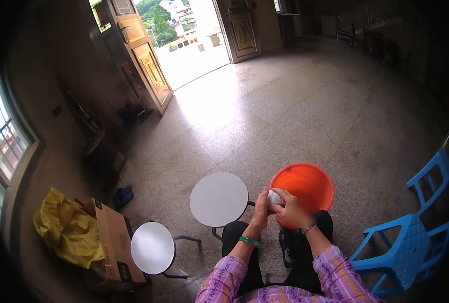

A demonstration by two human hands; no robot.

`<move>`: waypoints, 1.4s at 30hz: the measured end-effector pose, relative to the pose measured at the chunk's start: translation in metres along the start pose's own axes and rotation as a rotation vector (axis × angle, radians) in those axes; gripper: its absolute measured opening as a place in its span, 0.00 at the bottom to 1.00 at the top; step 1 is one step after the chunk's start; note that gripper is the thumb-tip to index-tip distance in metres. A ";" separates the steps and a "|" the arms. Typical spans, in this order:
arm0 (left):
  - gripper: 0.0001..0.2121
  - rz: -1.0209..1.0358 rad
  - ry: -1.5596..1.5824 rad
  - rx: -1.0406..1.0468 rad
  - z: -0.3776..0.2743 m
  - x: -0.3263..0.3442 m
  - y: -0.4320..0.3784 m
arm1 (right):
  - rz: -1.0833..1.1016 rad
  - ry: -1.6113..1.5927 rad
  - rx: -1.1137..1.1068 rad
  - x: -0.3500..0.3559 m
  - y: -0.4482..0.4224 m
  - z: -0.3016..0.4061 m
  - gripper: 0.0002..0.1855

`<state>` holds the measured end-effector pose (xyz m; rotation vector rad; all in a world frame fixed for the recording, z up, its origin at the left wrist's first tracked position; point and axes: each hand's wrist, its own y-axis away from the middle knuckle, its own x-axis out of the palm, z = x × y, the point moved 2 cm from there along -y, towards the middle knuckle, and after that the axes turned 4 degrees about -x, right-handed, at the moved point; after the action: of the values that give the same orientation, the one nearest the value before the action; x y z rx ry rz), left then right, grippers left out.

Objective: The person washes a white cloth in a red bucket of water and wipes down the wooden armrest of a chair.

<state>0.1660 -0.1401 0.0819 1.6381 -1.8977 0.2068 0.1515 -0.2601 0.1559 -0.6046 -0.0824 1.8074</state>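
A whitish round lump is held between my two hands, above the left rim of an orange plastic basin. My left hand, with a green bangle at the wrist, presses its palm side against the lump. Curved fingers of my right hand wrap the lump from the other side; a metal-banded watch or bracelet is on that wrist. Part of the basin's lower edge is hidden by my right hand and knee. What the lump is made of cannot be told.
Two round-topped stools stand to the left. Beyond them are a cardboard box with a yellow plastic bag and dark slippers. Blue plastic chairs are at right. An open door lies ahead.
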 end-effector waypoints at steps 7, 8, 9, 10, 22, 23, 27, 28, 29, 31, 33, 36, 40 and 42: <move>0.22 -0.151 -0.422 -0.074 -0.014 0.008 0.008 | -0.294 -0.807 0.367 -0.018 0.006 -0.032 0.16; 0.22 -0.157 -0.423 -0.073 -0.013 0.003 0.008 | -0.302 -0.855 0.342 -0.017 0.006 -0.035 0.16; 0.21 -0.120 -0.439 -0.080 -0.014 0.005 0.009 | -0.306 -0.853 0.344 -0.018 0.007 -0.035 0.16; 0.21 -0.083 -0.454 -0.088 -0.015 0.008 0.009 | -0.307 -0.883 0.325 -0.021 0.008 -0.033 0.17; 0.16 -0.318 -0.314 0.077 -0.018 0.005 0.013 | -0.197 -0.550 0.313 -0.014 0.009 -0.039 0.16; 0.17 -0.284 -0.267 0.085 -0.020 0.009 0.015 | -0.232 -0.565 0.254 -0.015 0.008 -0.036 0.16; 0.25 -0.206 -0.233 0.020 -0.027 0.025 0.023 | -0.178 -0.260 0.083 -0.013 0.009 -0.016 0.20; 0.26 -0.191 -0.260 -0.008 -0.022 0.022 0.020 | -0.171 -0.233 0.068 -0.007 0.011 -0.020 0.24; 0.28 -0.175 -0.286 -0.036 -0.015 0.017 0.016 | -0.153 -0.076 -0.058 -0.004 0.010 -0.017 0.24; 0.28 -0.204 -0.238 0.029 -0.010 0.004 0.009 | -0.133 -0.007 -0.092 0.001 0.011 -0.009 0.24; 0.28 -0.267 -0.319 0.100 -0.011 -0.001 0.007 | -0.131 -0.179 -0.035 0.000 0.008 -0.014 0.23; 0.28 -0.282 -0.190 0.178 -0.014 0.008 0.008 | -0.161 -0.431 0.147 -0.007 0.010 -0.020 0.21; 0.25 -0.241 -0.209 0.238 -0.020 0.012 0.014 | -0.069 -0.620 0.424 -0.007 0.016 -0.021 0.25; 0.25 -0.177 -0.156 0.205 -0.023 0.012 0.016 | 0.057 -0.617 0.406 -0.003 0.018 -0.023 0.25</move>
<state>0.1584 -0.1352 0.1105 2.0013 -1.8811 0.2114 0.1470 -0.2746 0.1308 0.2490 -0.1105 1.9371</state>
